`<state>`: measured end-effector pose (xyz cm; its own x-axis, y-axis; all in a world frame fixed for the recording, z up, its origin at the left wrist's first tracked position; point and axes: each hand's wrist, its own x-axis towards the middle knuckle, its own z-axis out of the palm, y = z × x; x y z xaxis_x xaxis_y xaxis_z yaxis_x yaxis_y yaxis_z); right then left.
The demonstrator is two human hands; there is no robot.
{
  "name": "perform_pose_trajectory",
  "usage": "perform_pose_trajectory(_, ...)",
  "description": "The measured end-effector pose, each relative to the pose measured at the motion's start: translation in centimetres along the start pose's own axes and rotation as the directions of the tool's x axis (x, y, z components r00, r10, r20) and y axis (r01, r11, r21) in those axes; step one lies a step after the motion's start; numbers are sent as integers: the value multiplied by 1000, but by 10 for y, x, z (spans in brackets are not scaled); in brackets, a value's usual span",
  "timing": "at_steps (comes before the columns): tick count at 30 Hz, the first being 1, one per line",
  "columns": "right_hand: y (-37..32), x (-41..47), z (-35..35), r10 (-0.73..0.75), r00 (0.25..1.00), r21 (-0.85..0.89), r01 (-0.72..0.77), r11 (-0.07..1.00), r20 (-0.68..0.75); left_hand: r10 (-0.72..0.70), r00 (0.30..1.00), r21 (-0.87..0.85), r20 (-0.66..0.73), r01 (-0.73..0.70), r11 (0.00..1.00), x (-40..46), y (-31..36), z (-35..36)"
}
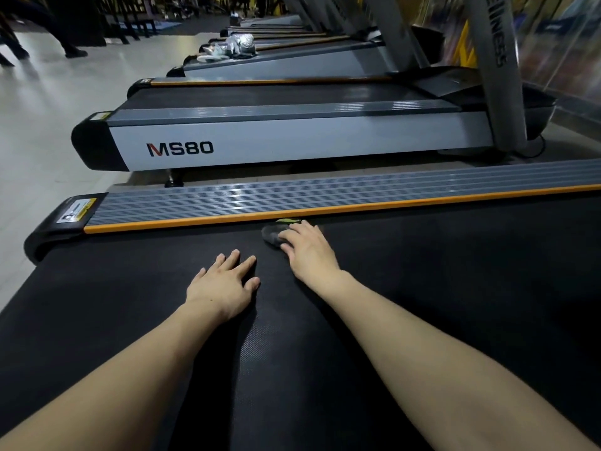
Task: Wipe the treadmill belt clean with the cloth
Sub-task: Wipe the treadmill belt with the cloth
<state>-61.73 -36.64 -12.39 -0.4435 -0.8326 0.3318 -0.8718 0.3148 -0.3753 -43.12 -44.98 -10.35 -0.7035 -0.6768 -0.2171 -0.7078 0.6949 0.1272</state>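
Observation:
The black treadmill belt (pixel 422 288) fills the lower part of the head view. My right hand (pixel 309 249) presses a dark grey cloth (pixel 271 237) with a green edge flat against the belt, close to the orange strip of the side rail (pixel 292 196). Most of the cloth is hidden under the hand. My left hand (pixel 224 284) rests flat on the belt with its fingers spread, a little nearer to me and left of the cloth.
A grey ribbed side rail with an orange edge borders the belt's far side. Beyond it stands a second treadmill (pixel 260 141) marked MS80, then several more in a row. A crumpled bundle (pixel 237 45) lies on a farther one. Pale floor (pixel 39 125) is at the left.

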Motion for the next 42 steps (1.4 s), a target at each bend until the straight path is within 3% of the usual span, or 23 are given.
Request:
perform_pose_trajectory(2,26,-7,-9,-68,998,-8,68,998,-6,-2,1000,-4,2,2,1000,0,-1,1)
perform_pose_trajectory(4,69,-16,-30,-42,997,-84,36,996,-64,1,1000,-6,1,-1,1000,1,-3,1)
perform_pose_trajectory(7,138,-36,-73,220,957,-152,-250,956,-189,3,1000,-4,-23,-3,1000,0,-2,5)
perform_pose_trajectory(10,134,-37,-76,349,905,-173,-394,903,-243,-2,999,-10,-42,2,1000,-1,-2,7)
perform_pose_trajectory(13,61,-13,-30,305,921,-52,-326,944,-244,-7,999,-8,-49,7,1000,-1,0,8)
perform_pose_trajectory(16,-7,4,7,152,981,41,-148,988,-124,-8,999,-11,-39,8,1000,-1,1,6)
perform_pose_trajectory(18,-10,4,7,29,999,15,-28,999,-29,-3,999,-1,-40,3,1000,0,0,7)
perform_pose_trajectory(20,26,-2,-9,-65,997,-67,62,996,-45,-3,999,7,-46,4,1000,-1,-3,8)
perform_pose_trajectory(22,79,-13,-33,-5,994,-149,-12,989,-110,-9,999,10,-50,9,1000,-1,-4,8)
perform_pose_trajectory(25,141,-39,-77,245,945,-179,-286,941,-219,-12,999,0,-49,12,1000,-1,-2,8)
perform_pose_trajectory(28,128,-40,-77,389,874,-167,-447,879,-290,-17,998,-3,-68,17,1000,-2,1,10)
perform_pose_trajectory(30,80,-24,-48,375,881,-147,-428,892,-290,-23,998,-8,-66,22,1000,-2,1,10)
perform_pose_trajectory(32,22,-5,-13,277,930,-66,-300,952,-240,-25,998,-5,-60,25,1000,-1,2,8)
perform_pose_trajectory(35,-42,4,17,94,995,-33,-95,995,-35,-18,998,-8,-60,17,1000,1,0,7)
perform_pose_trajectory(37,-26,4,9,-37,999,-59,38,998,7,-11,998,-3,-62,10,1000,1,-1,9)
perform_pose_trajectory(39,25,0,-8,-68,997,-144,64,987,-24,-9,997,7,-72,9,1000,0,-4,10)
perform_pose_trajectory(42,117,-18,-52,163,975,-233,-196,953,-152,-1,996,10,-85,1,1000,1,-5,12)
